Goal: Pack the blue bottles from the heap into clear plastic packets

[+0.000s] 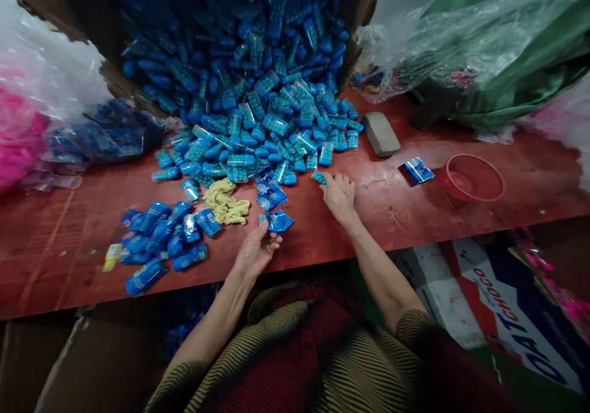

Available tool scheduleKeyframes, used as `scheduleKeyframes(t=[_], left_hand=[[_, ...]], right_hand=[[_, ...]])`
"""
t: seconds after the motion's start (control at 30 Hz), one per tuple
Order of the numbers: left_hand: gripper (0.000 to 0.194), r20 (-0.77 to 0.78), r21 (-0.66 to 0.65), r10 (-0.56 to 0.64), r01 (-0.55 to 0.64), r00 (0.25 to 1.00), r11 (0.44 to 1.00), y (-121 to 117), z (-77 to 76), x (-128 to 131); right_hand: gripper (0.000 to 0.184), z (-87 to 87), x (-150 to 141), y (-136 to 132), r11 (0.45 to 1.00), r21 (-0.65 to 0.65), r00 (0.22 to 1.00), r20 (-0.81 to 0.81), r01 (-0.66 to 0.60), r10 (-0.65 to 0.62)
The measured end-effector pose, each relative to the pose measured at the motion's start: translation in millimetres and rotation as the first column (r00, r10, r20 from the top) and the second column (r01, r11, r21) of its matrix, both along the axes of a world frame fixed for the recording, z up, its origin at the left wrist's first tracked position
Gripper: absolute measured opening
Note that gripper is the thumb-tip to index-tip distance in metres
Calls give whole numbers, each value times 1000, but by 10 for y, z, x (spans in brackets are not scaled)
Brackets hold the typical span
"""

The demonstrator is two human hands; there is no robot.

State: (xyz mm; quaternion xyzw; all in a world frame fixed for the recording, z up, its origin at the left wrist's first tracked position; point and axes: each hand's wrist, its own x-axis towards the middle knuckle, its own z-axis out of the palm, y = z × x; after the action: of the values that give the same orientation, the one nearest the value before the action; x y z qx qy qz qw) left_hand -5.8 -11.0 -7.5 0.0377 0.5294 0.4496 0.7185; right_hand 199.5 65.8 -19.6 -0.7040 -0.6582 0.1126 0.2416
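Note:
My left hand (259,248) is closed at the table's front edge, pinching a flat blue printed sleeve (280,221) between thumb and fingers. More flat blue sleeves (271,196) lie just beyond it. Farther right, my right hand (340,196) rests low over the table, its fingertips closed on a small clear container of blue-green pellets (319,178). Behind both hands spreads a large heap of similar blue-capped containers (276,124). To the left sits a pile of containers wrapped in blue sleeves (159,232), with a crumpled yellow cloth-like piece (225,201) beside it.
The heap spills from a torn cardboard box (371,1). On the red table (318,244) are a grey block (381,134), a blue packet (417,171) and a red plastic basket (495,182). Plastic bags stand at both sides. A printed carton (511,314) lies below, right.

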Motion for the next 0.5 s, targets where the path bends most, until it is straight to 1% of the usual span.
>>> scheduleKeyframes(t=[0.1, 0.17, 0.2, 0.23, 0.27, 0.3, 0.37, 0.4, 0.43, 0.5], left_hand=[[23, 55, -55, 29, -26, 998, 998, -26, 27, 2], [23, 108, -81, 47, -38, 993, 996, -36, 40, -1], [23, 136, -89, 56, -44, 989, 995, -39, 43, -3], [24, 161, -92, 66, -52, 985, 994, -39, 45, -6], [25, 183, -92, 74, -57, 980, 994, -38, 45, -10], [26, 198, -91, 78, -61, 977, 994, -36, 44, -13], [27, 211, -93, 82, -64, 974, 994, -30, 37, -17], [27, 210, -97, 83, -63, 974, 993, -27, 33, -16], [26, 206, -103, 82, -62, 975, 993, -25, 28, -14], [25, 196, -110, 79, -58, 977, 992, -26, 21, -4]], right_hand=[[27, -120, 58, -5, 998, -27, 998, -20, -63, 63], [29, -152, 42, -69, 993, -26, 993, -34, -112, 111], [28, -149, 29, -109, 990, -19, 987, -74, -143, 141], [27, -133, 14, -153, 984, -6, 973, -148, -179, 176], [25, -104, 0, -202, 976, 10, 945, -248, -216, 212], [24, -63, -14, -256, 967, 27, 899, -361, -253, 246], [25, 48, -43, -378, 945, 54, 778, -553, -323, 297], [26, 112, -58, -442, 933, 61, 734, -600, -354, 318], [26, 174, -74, -504, 922, 67, 705, -623, -383, 338], [25, 278, -106, -608, 897, 100, 674, -625, -432, 394]])
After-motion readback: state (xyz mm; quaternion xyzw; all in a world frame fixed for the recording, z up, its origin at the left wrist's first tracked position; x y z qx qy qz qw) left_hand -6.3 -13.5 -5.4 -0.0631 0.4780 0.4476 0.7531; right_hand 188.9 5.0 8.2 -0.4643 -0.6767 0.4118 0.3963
